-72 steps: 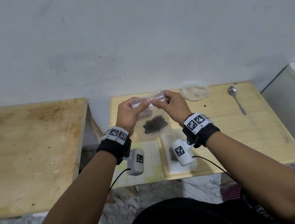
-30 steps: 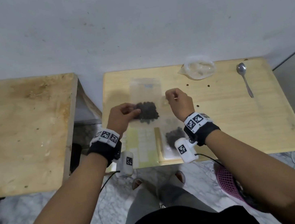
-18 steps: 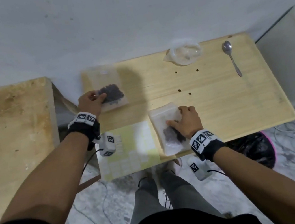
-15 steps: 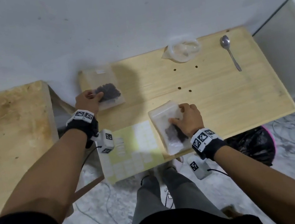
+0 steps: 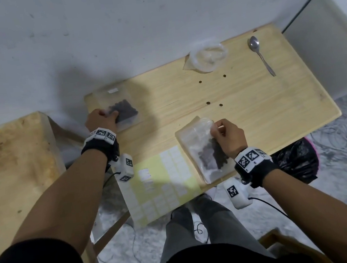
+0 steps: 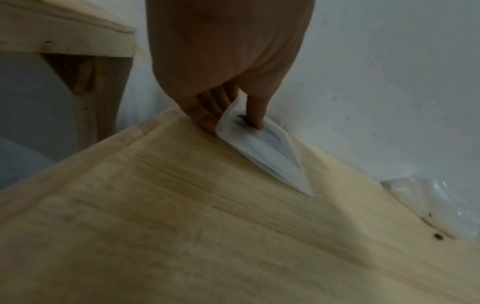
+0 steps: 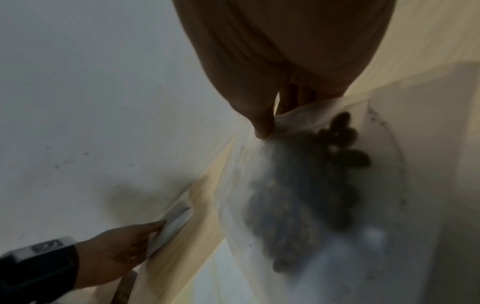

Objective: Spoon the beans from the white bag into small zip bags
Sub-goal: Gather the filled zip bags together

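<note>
A small zip bag [image 5: 124, 112] with dark beans lies at the table's far left corner. My left hand [image 5: 111, 115] pinches its near edge, the thumb [image 6: 255, 115] pressing on top and the fingers under the lifted edge of that bag [image 6: 270, 148]. Near the front edge lies another clear zip bag [image 5: 202, 149] with beans in it. My right hand [image 5: 213, 129] pinches its far top edge; in the right wrist view the thumb and fingers of this hand [image 7: 270, 127] hold the plastic above the beans [image 7: 306, 181]. The crumpled white bag [image 5: 207, 56] and the spoon [image 5: 261, 55] lie at the back right, untouched.
A few loose beans [image 5: 208, 103] lie mid-table. A yellow label sheet [image 5: 159, 182] overhangs the front edge. A second wooden table [image 5: 10, 167] stands to the left across a gap. A white cabinet [image 5: 332, 31] stands at the right, and a black bin bag [image 5: 297, 160] sits below.
My left hand carried the filled bag from the middle to the far left corner. My right hand dropped onto the front bag, then slid from its beans up to its top edge.
</note>
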`<state>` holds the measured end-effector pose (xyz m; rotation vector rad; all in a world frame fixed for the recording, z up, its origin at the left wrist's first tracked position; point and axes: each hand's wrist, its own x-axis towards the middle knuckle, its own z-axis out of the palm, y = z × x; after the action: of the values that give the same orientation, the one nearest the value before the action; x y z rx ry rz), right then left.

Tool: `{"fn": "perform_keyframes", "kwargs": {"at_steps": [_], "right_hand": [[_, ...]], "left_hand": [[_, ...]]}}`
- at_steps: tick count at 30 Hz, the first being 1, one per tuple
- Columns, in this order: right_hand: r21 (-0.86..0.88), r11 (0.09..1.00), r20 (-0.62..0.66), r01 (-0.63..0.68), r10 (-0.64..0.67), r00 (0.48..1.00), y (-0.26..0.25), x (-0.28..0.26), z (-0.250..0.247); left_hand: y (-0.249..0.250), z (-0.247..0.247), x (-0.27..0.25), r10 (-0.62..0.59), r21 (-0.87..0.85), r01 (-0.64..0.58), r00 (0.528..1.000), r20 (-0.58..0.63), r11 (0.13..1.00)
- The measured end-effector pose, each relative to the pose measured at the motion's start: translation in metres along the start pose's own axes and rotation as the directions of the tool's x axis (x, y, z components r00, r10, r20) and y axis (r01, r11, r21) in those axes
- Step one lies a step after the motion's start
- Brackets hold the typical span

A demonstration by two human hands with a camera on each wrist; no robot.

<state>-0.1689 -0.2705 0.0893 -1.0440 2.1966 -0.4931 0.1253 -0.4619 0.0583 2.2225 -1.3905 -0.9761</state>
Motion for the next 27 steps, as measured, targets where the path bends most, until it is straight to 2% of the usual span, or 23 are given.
{"fn": "perform_keyframes", "kwargs": {"at_steps": [3, 7, 10, 12, 13, 16, 18, 23, 27], "right_hand": [[0.057, 0.998, -0.001, 0.023, -0.023, 1.000, 0.002, 0.000, -0.001], [0.206, 0.977, -0.015, 0.044, -0.041, 0.999, 0.001, 0.003, 0.002], [0.306, 0.950, 0.014, 0.071, -0.079, 0.997, -0.011, 0.005, 0.008], [0.348, 0.931, 0.046, 0.106, -0.130, 0.990, -0.023, 0.007, 0.015], [0.376, 0.919, 0.066, 0.118, -0.154, 0.986, -0.030, 0.008, 0.020], [0.445, 0.888, 0.150, 0.116, -0.201, 0.968, -0.053, 0.002, 0.037], [0.471, 0.874, 0.190, 0.118, -0.231, 0.954, -0.069, -0.007, 0.049], [0.486, 0.864, 0.250, 0.133, -0.284, 0.926, -0.086, -0.018, 0.081], [0.472, 0.872, 0.319, 0.127, -0.303, 0.898, -0.089, -0.024, 0.098]], "left_hand": [[0.003, -0.001, -0.003, -0.024, 0.027, 0.024, 1.000, -0.010, 0.999], [0.002, -0.004, -0.021, -0.058, -0.022, 0.056, 0.995, -0.084, 0.998], [-0.004, -0.005, -0.048, 0.095, -0.095, -0.107, 0.989, -0.117, 0.990], [-0.012, -0.004, -0.069, 0.197, -0.195, -0.198, 0.980, -0.027, 0.960], [-0.016, -0.003, -0.080, 0.220, -0.291, -0.198, 0.974, 0.046, 0.936], [-0.023, -0.004, -0.112, 0.245, -0.584, -0.043, 0.930, 0.272, 0.810], [-0.028, -0.006, -0.129, 0.233, -0.652, 0.052, 0.910, 0.342, 0.756], [-0.047, -0.019, -0.143, 0.138, -0.753, 0.135, 0.947, 0.289, 0.644], [-0.062, -0.025, -0.152, 0.091, -0.816, 0.190, 0.955, 0.283, 0.546]]}}
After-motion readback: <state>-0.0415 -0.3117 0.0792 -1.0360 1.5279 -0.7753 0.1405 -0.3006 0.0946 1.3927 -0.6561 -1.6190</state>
